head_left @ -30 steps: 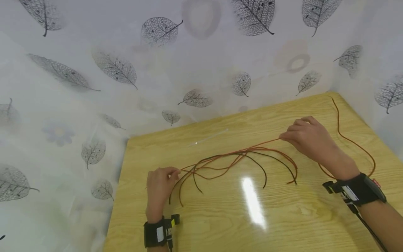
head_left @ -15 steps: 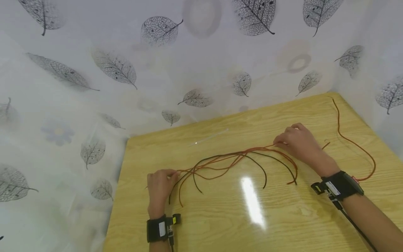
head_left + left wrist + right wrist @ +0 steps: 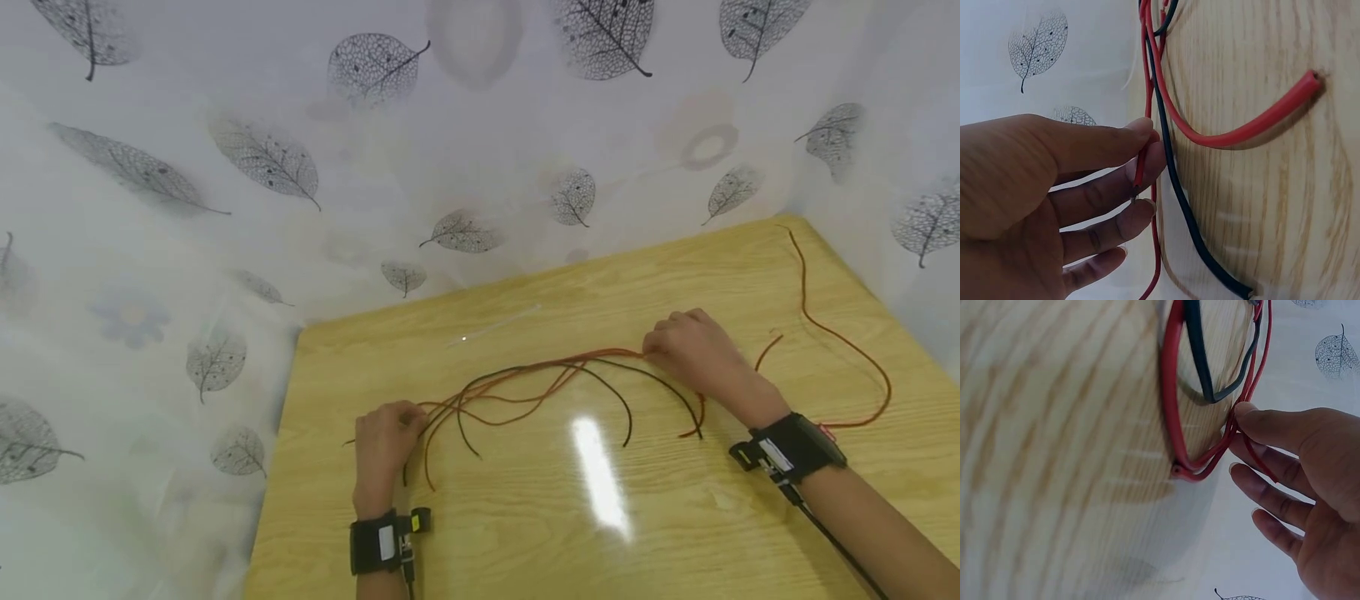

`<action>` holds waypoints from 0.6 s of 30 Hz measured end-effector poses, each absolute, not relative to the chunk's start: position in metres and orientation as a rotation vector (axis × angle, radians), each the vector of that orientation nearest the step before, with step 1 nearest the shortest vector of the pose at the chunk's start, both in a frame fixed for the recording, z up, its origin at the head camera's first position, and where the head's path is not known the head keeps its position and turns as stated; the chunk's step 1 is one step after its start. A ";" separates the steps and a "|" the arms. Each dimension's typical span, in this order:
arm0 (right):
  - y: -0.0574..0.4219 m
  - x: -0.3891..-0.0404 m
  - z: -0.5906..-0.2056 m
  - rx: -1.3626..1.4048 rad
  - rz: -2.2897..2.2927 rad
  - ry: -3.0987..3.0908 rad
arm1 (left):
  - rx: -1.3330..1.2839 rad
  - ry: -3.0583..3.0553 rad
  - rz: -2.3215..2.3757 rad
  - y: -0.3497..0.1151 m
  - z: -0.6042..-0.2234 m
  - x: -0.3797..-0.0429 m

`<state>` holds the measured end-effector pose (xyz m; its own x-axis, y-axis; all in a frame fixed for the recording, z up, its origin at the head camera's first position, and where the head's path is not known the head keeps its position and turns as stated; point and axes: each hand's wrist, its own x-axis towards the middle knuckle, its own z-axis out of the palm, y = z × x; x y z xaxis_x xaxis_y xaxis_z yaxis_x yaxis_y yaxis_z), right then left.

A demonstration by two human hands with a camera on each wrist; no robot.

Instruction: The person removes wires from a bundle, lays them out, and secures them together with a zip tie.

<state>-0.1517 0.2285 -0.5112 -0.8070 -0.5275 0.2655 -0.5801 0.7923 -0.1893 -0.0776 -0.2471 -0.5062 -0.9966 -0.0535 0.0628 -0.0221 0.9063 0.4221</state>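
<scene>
A bundle of red wires point(image 3: 491, 424) and black wires point(image 3: 628, 408) lies across the wooden table, crossing one another with their ends fanned out. At its left side, my left hand point(image 3: 382, 450) pinches a red wire point(image 3: 1140, 164) near its end between thumb and index finger; bare metal shows at the tip in the left wrist view. My right hand point(image 3: 697, 357) pinches red wires point(image 3: 1227, 432) between thumb and forefinger at the bundle's right side, one short red end poking past the fingers. A thick red wire point(image 3: 1229, 139) and a black wire point(image 3: 1180, 194) pass beside my left fingertips.
A separate red wire point(image 3: 804, 283) curves along the table's right side and runs behind the right wrist. Behind the bundle lies a thin clear strip point(image 3: 502, 322). A leaf-patterned wall covering point(image 3: 480, 167) borders the table point(image 3: 525, 533) at the back and sides.
My right hand has moved left and toward me, down onto the bundle; the red wire stretched to it earlier now lies along the others. My left hand has stayed nearly in place.
</scene>
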 end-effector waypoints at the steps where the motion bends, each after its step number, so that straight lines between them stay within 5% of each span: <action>1: 0.229 -0.151 -0.511 0.865 0.389 -2.795 | 0.047 -2.994 -0.662 -0.247 -0.507 -0.078; 9: 0.240 -0.142 -0.501 0.768 0.412 -2.887 | 0.035 -3.000 -0.716 -0.246 -0.506 -0.073; 18: 0.299 -0.117 -0.493 0.332 0.381 -2.944 | -0.059 -2.967 -0.629 -0.238 -0.499 -0.064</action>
<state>-0.1168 0.2988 -0.4930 -0.9636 -0.1980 0.1796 -0.2372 0.9431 -0.2330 -0.0643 -0.2378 -0.4989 -0.9934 0.0158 0.1135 0.0605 0.9135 0.4023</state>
